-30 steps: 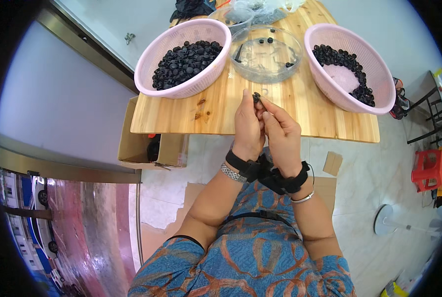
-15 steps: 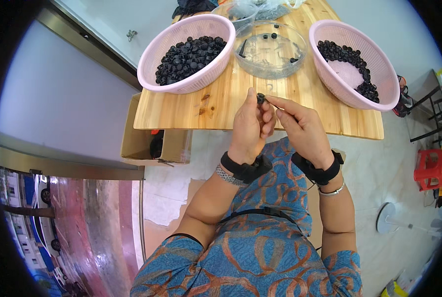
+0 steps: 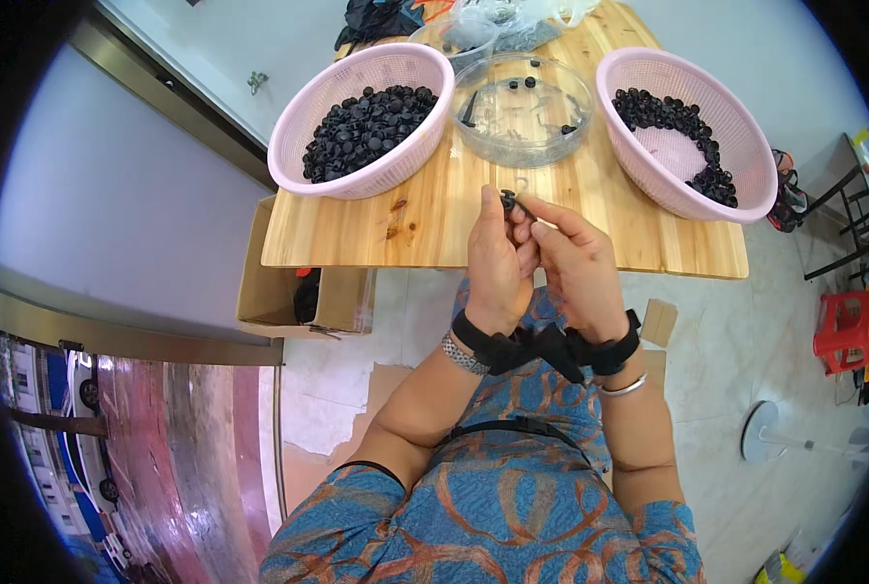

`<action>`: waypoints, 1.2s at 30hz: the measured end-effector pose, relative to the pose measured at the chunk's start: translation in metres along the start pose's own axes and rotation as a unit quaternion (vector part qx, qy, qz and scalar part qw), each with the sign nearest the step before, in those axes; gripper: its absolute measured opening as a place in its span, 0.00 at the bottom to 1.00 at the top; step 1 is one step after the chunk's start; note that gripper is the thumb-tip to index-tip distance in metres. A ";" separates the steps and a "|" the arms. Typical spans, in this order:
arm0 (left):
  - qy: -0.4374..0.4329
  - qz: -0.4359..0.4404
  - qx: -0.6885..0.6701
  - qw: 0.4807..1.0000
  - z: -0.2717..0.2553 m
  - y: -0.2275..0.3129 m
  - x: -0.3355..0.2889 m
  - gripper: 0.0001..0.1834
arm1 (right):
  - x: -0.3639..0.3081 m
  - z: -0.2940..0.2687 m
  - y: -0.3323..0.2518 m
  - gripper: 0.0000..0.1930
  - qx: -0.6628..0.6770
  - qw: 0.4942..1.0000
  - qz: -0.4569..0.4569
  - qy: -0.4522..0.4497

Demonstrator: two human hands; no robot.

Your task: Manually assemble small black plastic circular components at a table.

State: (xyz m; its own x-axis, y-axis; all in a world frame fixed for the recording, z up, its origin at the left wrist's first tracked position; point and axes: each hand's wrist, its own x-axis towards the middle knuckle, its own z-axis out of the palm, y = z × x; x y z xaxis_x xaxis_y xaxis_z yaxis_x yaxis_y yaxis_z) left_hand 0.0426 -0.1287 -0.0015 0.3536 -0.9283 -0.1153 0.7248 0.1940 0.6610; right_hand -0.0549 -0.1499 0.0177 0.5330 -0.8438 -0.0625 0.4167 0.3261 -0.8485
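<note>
Above the near edge of the wooden table (image 3: pixel 425 238), my left hand (image 3: pixel 496 273) is closed, with a small round black plastic part (image 3: pixel 507 199) pinched at its fingertips. My right hand (image 3: pixel 582 273) is closed beside it, its fingers around a thin dark pointed tool (image 3: pixel 526 208) whose tip meets the part. Most of the tool is hidden in the fingers. A pink basket (image 3: pixel 420 151) at the far left holds a heap of similar black parts (image 3: pixel 371 131). The pink basket (image 3: pixel 639 175) at the right holds fewer, lying in a curved band around its bare bottom.
Between the baskets stands a clear round tray (image 3: pixel 522 156) with several small black pieces and translucent scraps. Behind it are a clear bowl (image 3: pixel 454 39) and a plastic bag (image 3: pixel 551 12). An open cardboard box (image 3: pixel 347 292) stands under the table's left corner; a red stool (image 3: pixel 846 331) is at the right.
My right hand has moved left, closer against my left hand, so the wrist straps now meet. The tool shows less than before. The table and baskets sit slightly lower in view.
</note>
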 end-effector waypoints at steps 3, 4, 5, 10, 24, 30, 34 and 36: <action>-0.039 -0.028 0.011 0.999 0.002 0.005 0.000 0.21 | -0.003 0.000 -0.015 0.13 -0.001 1.000 0.019 -0.022; -0.032 -0.051 0.003 0.998 0.004 0.005 -0.001 0.22 | -0.004 0.000 -0.016 0.14 -0.034 0.999 0.019 -0.014; -0.024 -0.074 -0.004 0.997 0.006 0.005 -0.003 0.24 | -0.004 -0.004 -0.014 0.14 -0.034 0.999 0.020 -0.013; -0.021 -0.069 0.074 0.995 0.000 0.010 -0.003 0.25 | -0.005 -0.007 -0.014 0.20 -0.656 0.662 -0.361 -0.021; -0.026 -0.098 0.020 0.995 0.003 0.012 -0.009 0.26 | -0.004 -0.013 -0.011 0.15 -0.020 0.999 0.027 -0.033; -0.077 -0.128 0.000 0.989 0.002 0.015 -0.003 0.26 | -0.003 -0.008 -0.032 0.13 0.026 0.990 0.097 -0.094; -0.034 -0.114 0.091 0.989 -0.011 0.016 0.006 0.27 | 0.005 -0.026 -0.021 0.12 -0.425 0.877 -0.208 -0.084; -0.022 -0.086 0.118 0.989 -0.015 0.024 0.004 0.27 | 0.007 -0.035 -0.030 0.13 -0.628 0.716 -0.305 -0.032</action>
State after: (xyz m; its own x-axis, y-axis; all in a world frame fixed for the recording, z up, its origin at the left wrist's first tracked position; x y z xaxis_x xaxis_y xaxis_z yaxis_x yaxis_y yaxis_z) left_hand 0.0706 -0.1225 0.0026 0.2062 -0.9553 -0.2118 0.6127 -0.0428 0.7892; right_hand -0.0897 -0.1805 0.0242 0.5830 -0.6318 0.5108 -0.3824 -0.7681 -0.5136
